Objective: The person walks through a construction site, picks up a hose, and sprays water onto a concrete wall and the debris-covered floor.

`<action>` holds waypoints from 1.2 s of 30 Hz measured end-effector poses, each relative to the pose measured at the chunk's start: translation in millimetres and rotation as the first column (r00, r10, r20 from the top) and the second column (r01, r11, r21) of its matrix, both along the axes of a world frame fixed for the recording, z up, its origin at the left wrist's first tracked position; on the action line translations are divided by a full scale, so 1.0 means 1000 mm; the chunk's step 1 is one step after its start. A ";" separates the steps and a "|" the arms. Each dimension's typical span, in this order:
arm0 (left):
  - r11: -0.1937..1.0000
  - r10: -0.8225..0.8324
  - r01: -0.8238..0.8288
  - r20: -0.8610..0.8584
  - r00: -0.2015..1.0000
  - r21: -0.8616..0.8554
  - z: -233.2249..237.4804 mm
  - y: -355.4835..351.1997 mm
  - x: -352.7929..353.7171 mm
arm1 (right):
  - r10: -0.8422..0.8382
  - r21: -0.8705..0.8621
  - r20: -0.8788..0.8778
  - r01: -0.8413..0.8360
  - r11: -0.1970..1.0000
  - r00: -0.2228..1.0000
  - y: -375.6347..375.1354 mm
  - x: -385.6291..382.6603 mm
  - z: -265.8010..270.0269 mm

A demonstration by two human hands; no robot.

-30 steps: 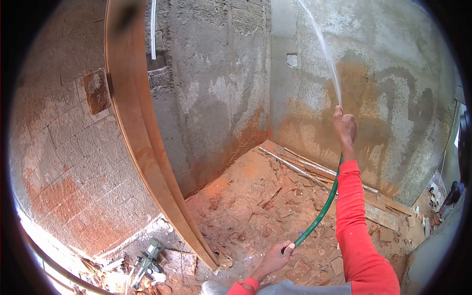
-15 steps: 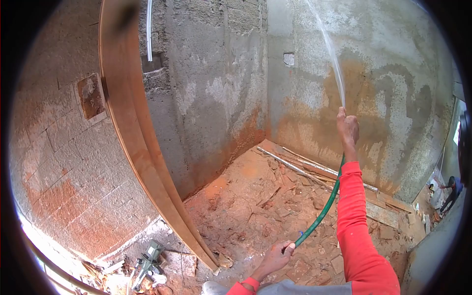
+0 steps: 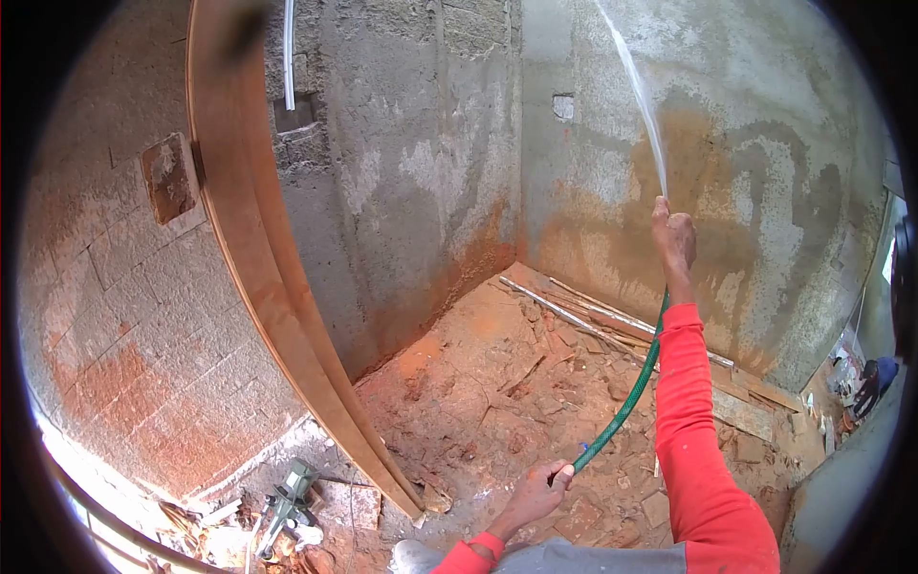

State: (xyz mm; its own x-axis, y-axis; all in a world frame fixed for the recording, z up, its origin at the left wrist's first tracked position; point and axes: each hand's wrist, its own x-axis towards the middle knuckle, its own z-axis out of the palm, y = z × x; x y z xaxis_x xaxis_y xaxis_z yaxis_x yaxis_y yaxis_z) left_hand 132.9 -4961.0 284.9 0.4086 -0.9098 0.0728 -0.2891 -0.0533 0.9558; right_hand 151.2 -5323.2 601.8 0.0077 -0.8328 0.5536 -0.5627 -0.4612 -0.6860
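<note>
My right hand [image 3: 673, 239] is raised, gripping the end of a green hose [image 3: 626, 402]. A jet of water [image 3: 643, 96] shoots up and left from it onto the grey rendered wall [image 3: 765, 172]. My left hand [image 3: 537, 490] holds the same hose lower down, near the bottom of the view. The hose runs between both hands along my red right sleeve [image 3: 703, 450].
A tall wooden plank [image 3: 258, 258] leans against the block wall at left. Red dirt and rubble cover the floor [image 3: 488, 383]. Pipes and boards [image 3: 593, 325] lie along the far wall's foot. A green tool [image 3: 287, 507] lies on debris at bottom left.
My right hand has stayed raised with only small shifts, and the water jet keeps hitting the wall. The view has drifted slightly. My left hand remains on the hose.
</note>
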 end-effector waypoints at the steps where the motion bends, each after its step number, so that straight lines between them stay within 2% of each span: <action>1: 1.000 0.008 -0.008 0.001 1.000 -0.010 0.001 0.000 0.000 | 0.004 0.007 0.001 -0.004 1.000 1.000 0.001 0.000 0.001; 6: 1.000 -0.018 0.017 0.022 1.000 0.025 -0.001 -0.002 0.000 | -0.003 0.008 -0.073 0.004 1.000 0.997 -0.015 0.008 -0.007; 10: 1.000 -0.021 0.022 -0.045 0.999 0.017 0.000 -0.001 -0.006 | 0.001 -0.006 -0.170 -0.002 1.000 0.985 -0.019 0.015 -0.030; 13: 0.999 -0.034 0.034 -0.033 0.999 0.017 -0.003 0.000 -0.006 | 0.040 0.084 -0.229 -0.021 0.996 0.973 -0.016 0.017 -0.036; 18: 0.998 -0.028 0.028 -0.003 1.000 -0.054 -0.010 0.000 -0.009 | 0.024 0.070 -0.261 -0.006 0.998 0.965 -0.017 0.019 -0.050; 21: 1.000 -0.021 0.020 -0.041 0.999 -0.016 -0.005 0.002 -0.011 | 0.025 0.079 -0.263 -0.004 0.997 0.965 -0.022 0.014 -0.056; 30: 0.999 -0.036 0.036 0.009 0.999 0.018 -0.018 -0.001 -0.012 | -0.037 0.099 -0.273 0.067 0.993 0.961 -0.028 -0.003 -0.062; 36: 0.998 -0.058 0.058 -0.018 0.998 -0.018 -0.021 -0.003 -0.015 | -0.045 0.111 -0.306 0.083 0.990 0.951 -0.030 -0.008 -0.067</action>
